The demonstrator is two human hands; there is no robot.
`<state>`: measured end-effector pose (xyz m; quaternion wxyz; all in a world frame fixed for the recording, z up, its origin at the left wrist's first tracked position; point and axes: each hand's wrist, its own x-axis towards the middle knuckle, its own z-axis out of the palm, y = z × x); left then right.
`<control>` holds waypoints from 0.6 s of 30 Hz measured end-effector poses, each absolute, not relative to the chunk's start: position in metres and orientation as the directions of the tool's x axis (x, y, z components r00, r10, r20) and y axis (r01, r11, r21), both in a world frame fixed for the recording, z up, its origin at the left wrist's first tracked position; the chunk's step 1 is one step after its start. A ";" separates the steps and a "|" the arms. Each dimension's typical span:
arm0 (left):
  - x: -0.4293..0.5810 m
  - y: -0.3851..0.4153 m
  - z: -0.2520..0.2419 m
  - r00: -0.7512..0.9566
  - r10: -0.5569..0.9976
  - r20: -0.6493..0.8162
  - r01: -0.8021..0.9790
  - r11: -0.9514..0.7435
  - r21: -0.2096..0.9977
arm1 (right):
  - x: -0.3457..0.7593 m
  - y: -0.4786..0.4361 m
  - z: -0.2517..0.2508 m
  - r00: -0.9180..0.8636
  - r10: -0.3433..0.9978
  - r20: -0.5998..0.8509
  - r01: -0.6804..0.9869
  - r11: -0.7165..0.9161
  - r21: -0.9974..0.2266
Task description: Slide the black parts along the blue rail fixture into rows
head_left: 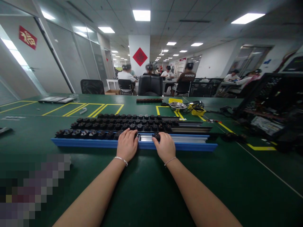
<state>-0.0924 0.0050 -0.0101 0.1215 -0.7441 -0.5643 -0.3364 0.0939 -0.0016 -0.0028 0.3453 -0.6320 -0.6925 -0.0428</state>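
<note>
A long blue rail [94,143] lies across the green table in front of me, its left part filled with a row of small black parts [82,133]. My left hand [127,144] rests on the rail with fingers curled over the last black part in that row. My right hand [165,145] is closed on a single black part [156,136] sitting in the bare silver channel [146,137]. Behind this rail lie two more rails [123,121] loaded with black parts.
A yellow tray with a metal bowl [177,105] and cables stands further back. Black equipment [270,107] fills the right side. A dark strip [149,100], a laptop-like slab [55,99] and office chairs are at the far edge; several people sit beyond.
</note>
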 end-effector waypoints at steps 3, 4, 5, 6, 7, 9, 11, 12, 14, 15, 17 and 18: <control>-0.093 0.005 -0.009 0.141 0.758 0.637 0.918 -0.340 0.202 | 0.094 -0.001 -0.005 0.037 0.840 0.541 0.909 0.197 -0.367; -0.093 0.004 -0.009 0.141 0.759 0.636 0.918 -0.341 0.204 | 0.095 -0.001 -0.005 0.033 0.839 0.544 0.910 0.200 -0.364; -0.093 0.004 -0.009 0.140 0.760 0.635 0.917 -0.341 0.207 | 0.096 -0.001 -0.006 0.030 0.837 0.547 0.910 0.204 -0.361; -0.093 0.004 -0.009 0.139 0.761 0.634 0.916 -0.341 0.209 | 0.097 -0.001 -0.006 0.030 0.835 0.550 0.911 0.204 -0.359; -0.092 0.004 -0.008 0.138 0.763 0.631 0.916 -0.341 0.212 | 0.099 -0.001 -0.006 0.034 0.833 0.552 0.912 0.201 -0.358; -0.092 0.004 -0.008 0.136 0.768 0.626 0.916 -0.338 0.217 | 0.102 -0.002 -0.006 0.044 0.832 0.553 0.915 0.189 -0.357; -0.092 0.003 -0.008 0.134 0.770 0.623 0.917 -0.335 0.218 | 0.104 -0.002 -0.005 0.047 0.835 0.548 0.918 0.181 -0.354; -0.092 0.003 -0.008 0.133 0.770 0.624 0.917 -0.335 0.218 | 0.104 -0.002 -0.004 0.048 0.837 0.544 0.920 0.175 -0.352; -0.092 0.004 -0.008 0.132 0.766 0.629 0.916 -0.336 0.217 | 0.104 -0.002 -0.003 0.049 0.843 0.535 0.923 0.166 -0.347; -0.092 0.004 -0.009 0.132 0.764 0.631 0.916 -0.337 0.217 | 0.104 -0.003 -0.002 0.051 0.846 0.530 0.924 0.161 -0.346; -0.092 0.004 -0.009 0.132 0.763 0.633 0.916 -0.337 0.216 | 0.104 -0.003 -0.002 0.054 0.849 0.525 0.927 0.154 -0.343; -0.092 0.004 -0.009 0.132 0.764 0.632 0.917 -0.337 0.215 | 0.105 -0.003 -0.002 0.056 0.848 0.526 0.927 0.151 -0.342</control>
